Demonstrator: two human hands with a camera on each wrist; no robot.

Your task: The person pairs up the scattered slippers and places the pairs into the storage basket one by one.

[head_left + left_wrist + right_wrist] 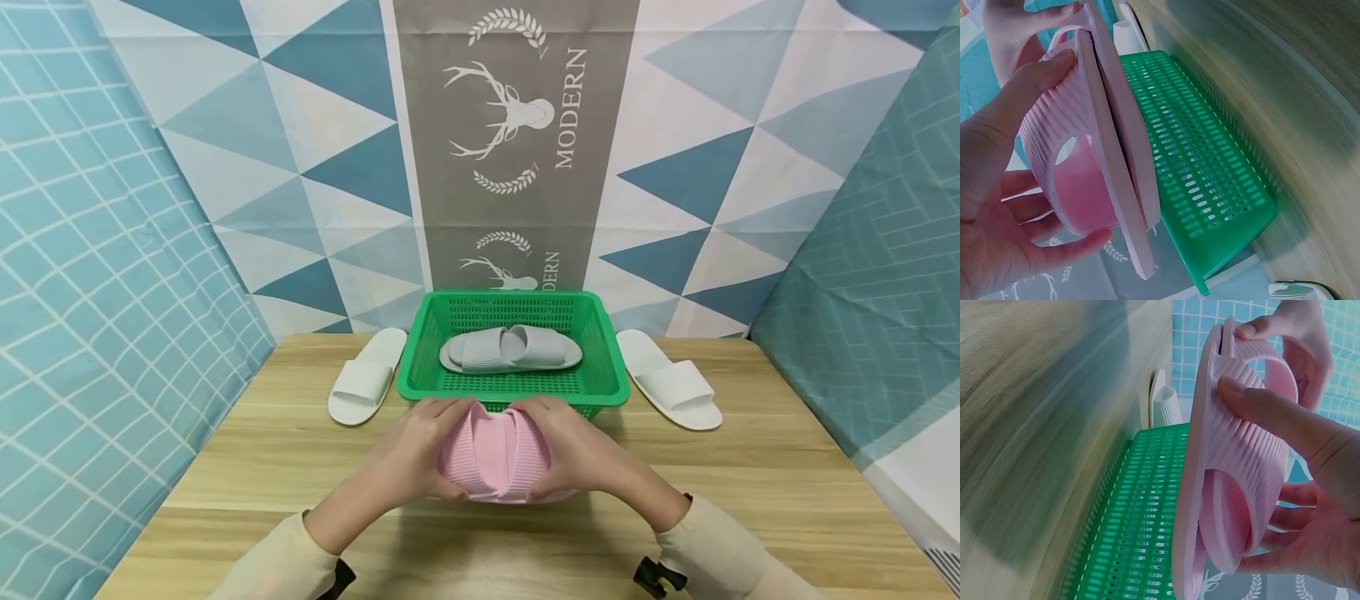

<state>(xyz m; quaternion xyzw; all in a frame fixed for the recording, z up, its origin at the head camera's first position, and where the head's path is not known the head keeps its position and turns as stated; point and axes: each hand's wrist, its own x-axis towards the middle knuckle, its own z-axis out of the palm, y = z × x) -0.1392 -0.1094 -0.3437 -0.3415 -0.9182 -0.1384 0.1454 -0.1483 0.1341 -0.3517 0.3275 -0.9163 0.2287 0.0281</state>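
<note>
- The left hand (pixel 408 467) has its fingers (pixel 1035 75) curled round one side of the pink slippers (pixel 495 454), thumb along the ribbed strap and the rest underneath.
- The right hand (pixel 581 454) grips the other side the same way, its fingers (pixel 1272 409) lying over the strap.
- The pink slippers are a pair held together, raised off the bench (pixel 750 492) just in front of the green basket (pixel 600 387).
- The hands cover both ends of the pair in the head view; only the middle of the straps shows (the wrist views show the soles edge-on).
- The green basket stands at the middle of the bench against the backdrop, and a grey pair of slippers (pixel 510 348) lies inside it, one overlapping the other.
- A white slipper (pixel 366 377) lies on the bench just left of the basket, and another white slipper (pixel 670 379) just right of it.
- Both wrist views are blurred on the bench side.
- Cream sleeves (pixel 281 562) are cut off at the bottom edge.
</note>
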